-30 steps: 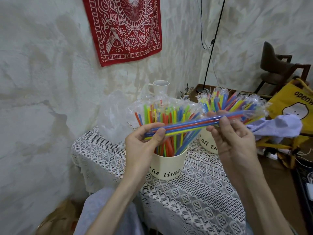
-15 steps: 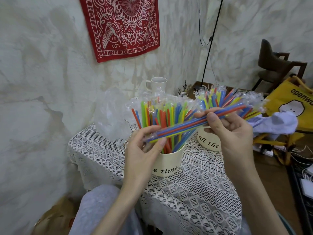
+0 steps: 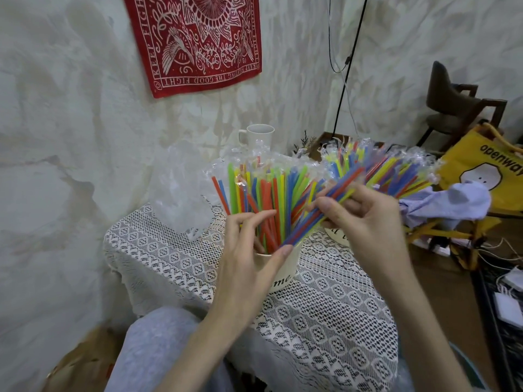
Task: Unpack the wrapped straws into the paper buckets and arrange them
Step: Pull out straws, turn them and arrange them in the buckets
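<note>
Right grip (image 3: 365, 219) pinches straw bundle (image 3: 319, 210) (tilted into near bucket (image 3: 285, 267)); left grip (image 3: 249, 250) released beside.

The right hand (image 3: 365, 219) grips a bundle of straws (image 3: 319, 212) slanting into the near paper bucket (image 3: 285, 267); the left hand (image 3: 249, 250) spreads at its rim. A second bucket (image 3: 336, 237) stands just behind.

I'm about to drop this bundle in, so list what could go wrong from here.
1. The near bucket is already crowded with splayed straws; pushing the slanted bundle in could bend or flick some out.
2. The right hand alone grips the bundle, the left hand open at its lower end, so loose straws may slip out.
3. A push might tip the bucket on the lace cloth.
</note>
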